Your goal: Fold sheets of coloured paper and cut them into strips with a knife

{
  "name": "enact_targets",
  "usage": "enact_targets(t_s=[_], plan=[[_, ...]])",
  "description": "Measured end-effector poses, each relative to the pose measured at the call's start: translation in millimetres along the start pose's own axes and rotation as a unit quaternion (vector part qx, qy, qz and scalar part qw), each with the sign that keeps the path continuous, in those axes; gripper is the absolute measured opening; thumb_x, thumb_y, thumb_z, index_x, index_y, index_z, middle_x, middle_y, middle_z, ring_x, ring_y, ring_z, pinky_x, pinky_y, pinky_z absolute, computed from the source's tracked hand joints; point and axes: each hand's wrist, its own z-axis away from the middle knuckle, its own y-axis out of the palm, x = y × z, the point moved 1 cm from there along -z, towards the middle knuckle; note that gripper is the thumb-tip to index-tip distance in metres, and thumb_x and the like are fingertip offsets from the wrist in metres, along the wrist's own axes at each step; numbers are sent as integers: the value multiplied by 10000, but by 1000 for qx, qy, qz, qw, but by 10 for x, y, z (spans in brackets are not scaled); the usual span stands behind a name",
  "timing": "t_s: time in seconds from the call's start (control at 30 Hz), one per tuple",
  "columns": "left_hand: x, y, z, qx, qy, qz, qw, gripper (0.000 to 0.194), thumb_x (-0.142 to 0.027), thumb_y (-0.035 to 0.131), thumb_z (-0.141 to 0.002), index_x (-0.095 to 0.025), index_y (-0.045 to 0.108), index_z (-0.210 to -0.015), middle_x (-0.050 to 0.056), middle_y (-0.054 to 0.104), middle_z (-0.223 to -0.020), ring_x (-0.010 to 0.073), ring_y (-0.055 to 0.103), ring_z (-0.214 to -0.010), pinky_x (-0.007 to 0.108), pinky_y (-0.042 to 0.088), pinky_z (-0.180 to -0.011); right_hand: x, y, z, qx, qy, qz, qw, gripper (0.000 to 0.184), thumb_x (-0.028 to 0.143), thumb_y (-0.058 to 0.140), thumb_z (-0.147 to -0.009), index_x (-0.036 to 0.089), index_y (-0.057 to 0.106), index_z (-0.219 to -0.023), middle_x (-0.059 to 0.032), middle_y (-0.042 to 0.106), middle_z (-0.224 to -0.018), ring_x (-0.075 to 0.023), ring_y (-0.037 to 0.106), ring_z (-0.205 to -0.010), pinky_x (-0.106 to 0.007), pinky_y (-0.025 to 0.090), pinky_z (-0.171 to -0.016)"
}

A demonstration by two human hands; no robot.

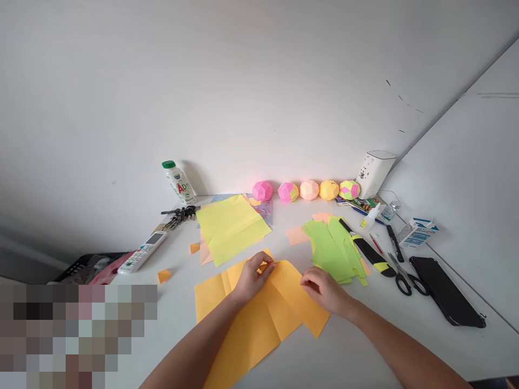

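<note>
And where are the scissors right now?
In the head view, the scissors lie toward the right of the white table, between the black-and-yellow cutter and the flat black phone.

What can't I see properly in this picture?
In the head view:
Orange paper: near end cut off by the bottom edge.
Right hand: curled fingers hide whether it grips paper.
Patterned sheet: partly covered by yellow paper.
Blue-and-white box: print too small.
Lower left corner: hidden by blurry squares.
</note>
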Motion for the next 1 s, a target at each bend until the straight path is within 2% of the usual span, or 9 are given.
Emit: enact_targets(t_s=[0.1,0.23,0.33,0.4,0.5,0.6,0.8,0.9,1.0], plan=[[5,-29,-34,0,-9,-4,1000,223,-427,480,-873,-223,557,-825,20,643,-838,179,615,-810,264,481,-588,-93,-57,-30,-40,34,-10,999,168,200,470,-861,209,633,-817,-24,682,-784,-140,632,-691,-247,523,-594],[84,-210,-86,17,-22,-85,996,307,-434,433,-887,-225,588,-1051,85,650,-1073,233,616,-994,319,528,-653,-389,-338,-54,-149,124,27,981,228,278,446,-868,196,656,-899,-73,708,-892,-186,649,-753,-312,534,-652],[218,-379,-65,133,0,-236,963,387,-437,514,-825,-229,616,-1135,112,580,-1273,297,530,-1188,458,462,-936,-678,-620,-54,-209,197,76,955,253,292,458,-837,181,671,-915,-91,702,-885,-208,629,-711,-358,524,-659],[326,-438,-20,216,11,-302,929,618,-513,610,-738,-250,539,-1293,109,403,-1468,351,330,-1364,514,355,-1044,-813,-771,-53,-225,228,111,941,243,254,465,-810,178,683,-884,-88,689,-835,-223,614,-713,-385,515,-680],[444,-397,38,252,16,-335,908,812,-593,590,-744,-249,359,-1443,110,191,-1558,348,113,-1431,531,231,-1109,-813,-868,-61,-239,234,165,928,230,192,486,-786,176,696,-880,-124,658,-912,-292,574,-911,-480,464,-826],[464,-237,46,244,35,-331,911,838,-637,509,-803,-221,256,-1486,129,130,-1564,327,60,-1436,521,173,-1131,-575,-762,-80,-227,196,192,935,229,194,493,-818,177,693,-929,-161,608,-1065,-340,490,-1073,-545,390,-927],[378,57,27,174,53,-294,938,858,-672,429,-852,-145,199,-1488,194,111,-1563,323,83,-1441,514,176,-1143,-14,-180,-12,-89,104,110,984,226,294,481,-882,227,639,-1028,-89,644,-1001,-235,602,-957,-380,520,-818],[369,132,54,145,65,-267,950,857,-645,464,-856,-183,132,-1498,191,98,-1567,326,103,-1440,530,220,-1126,53,-10,34,-61,111,65,990,276,310,525,-849,218,601,-1097,-88,648,-1028,-234,622,-956,-385,545,-794],[379,155,71,127,62,-248,958,835,-547,530,-864,-205,111,-1499,184,136,-1562,333,116,-1438,543,236,-1121,35,4,35,-68,132,29,988,331,341,503,-865,194,565,-1155,-94,650,-1010,-217,634,-890,-376,564,-752]])
